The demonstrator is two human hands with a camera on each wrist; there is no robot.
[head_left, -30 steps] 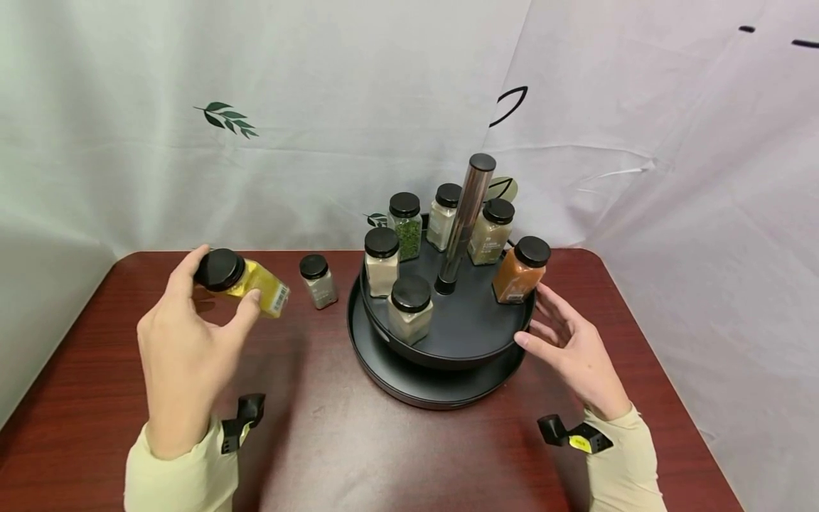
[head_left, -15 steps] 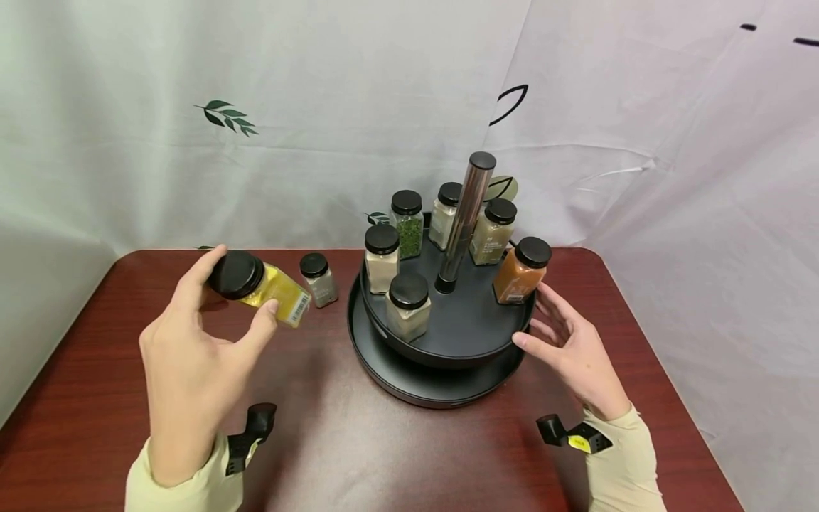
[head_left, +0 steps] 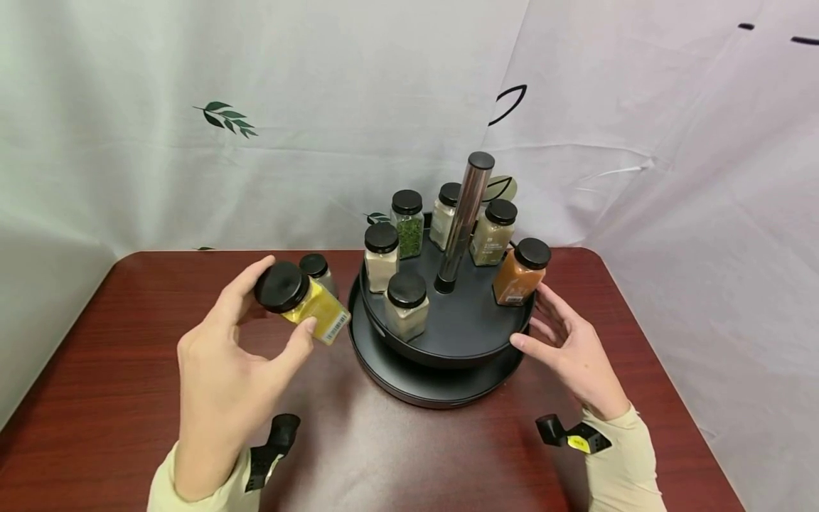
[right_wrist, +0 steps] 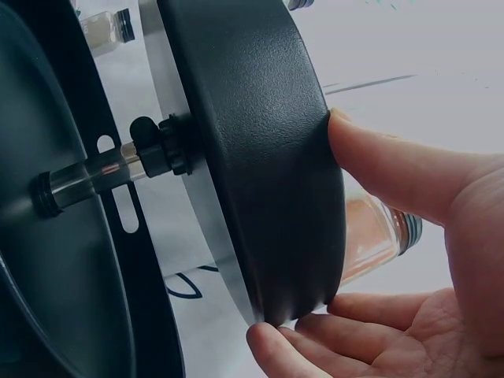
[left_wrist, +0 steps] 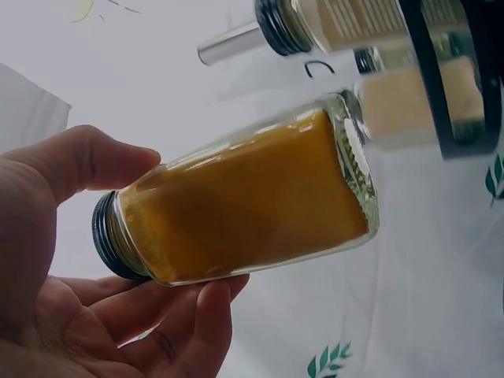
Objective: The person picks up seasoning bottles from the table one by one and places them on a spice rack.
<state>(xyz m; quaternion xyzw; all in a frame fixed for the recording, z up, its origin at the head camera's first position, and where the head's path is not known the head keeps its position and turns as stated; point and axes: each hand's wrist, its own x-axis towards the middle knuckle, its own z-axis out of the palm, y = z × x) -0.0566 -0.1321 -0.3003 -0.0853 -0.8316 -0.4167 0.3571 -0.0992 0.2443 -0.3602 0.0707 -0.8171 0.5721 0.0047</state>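
My left hand [head_left: 233, 377] pinches a square glass spice jar [head_left: 320, 311] of yellow powder between thumb and fingers. The jar is tilted, with its black lid toward the hand and its base pointing right. Partly hidden behind it, a small black-lidded jar [head_left: 314, 266] stands on the table. At the right, my right hand [head_left: 579, 359] grips the upper tray [head_left: 470, 320] of a black two-tier turntable, thumb and fingertips on its outer wall [right_wrist: 272, 157]. An orange spice jar [head_left: 520, 276] stands on the tray near those fingers.
Several more jars stand around the upper tray, including one of green flakes [head_left: 408, 231] and a pale one [head_left: 407, 313] at the front. A tall post [head_left: 463, 224] rises from the middle. The lower tray [head_left: 429, 391] sits on the reddish-brown table [head_left: 115, 370], with a white curtain [head_left: 320, 107] behind.
My left hand has carried the yellow jar rightward, toward the turntable and partly over the small jar. The upper tray has turned slightly, its front jar shifting left, with my right hand still on it.
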